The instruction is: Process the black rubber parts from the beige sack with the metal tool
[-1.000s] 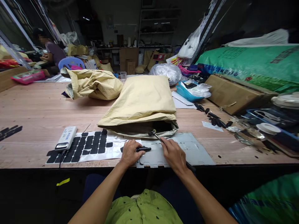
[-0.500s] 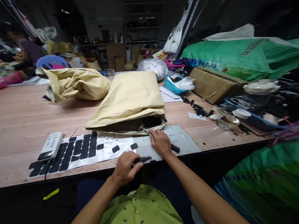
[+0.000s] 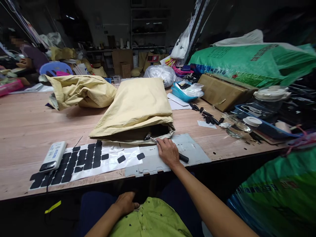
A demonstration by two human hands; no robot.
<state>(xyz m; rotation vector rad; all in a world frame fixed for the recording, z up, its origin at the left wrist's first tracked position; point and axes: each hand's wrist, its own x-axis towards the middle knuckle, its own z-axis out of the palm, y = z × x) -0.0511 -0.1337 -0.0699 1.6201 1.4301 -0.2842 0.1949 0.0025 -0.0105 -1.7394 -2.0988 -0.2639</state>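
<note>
My right hand [image 3: 168,153] is wrapped round a small hammer [image 3: 184,158] with a metal head and black grip. It rests over a grey board [image 3: 195,149] at the table's front edge. The hammer head lies at the open mouth of a cream bag [image 3: 143,102]. Below the table edge, over my lap, is my left hand [image 3: 125,202] with its fingers curled; what they hold, if anything, is lost in shadow. To the left of the board, rounded black patches [image 3: 82,158] lie on a white backing sheet [image 3: 108,166].
A white device [image 3: 53,156] with a display and a cable lies on the patches' left side. Another crumpled cream bag [image 3: 84,90] sits behind. At right are black pieces [image 3: 209,118], a cardboard box [image 3: 224,92] and a blue tray [image 3: 269,121]. A person [image 3: 33,57] sits far left.
My left hand has drawn down and back from the table edge to my lap; the dark slender piece it held can no longer be made out. My right hand stays on the hammer.
</note>
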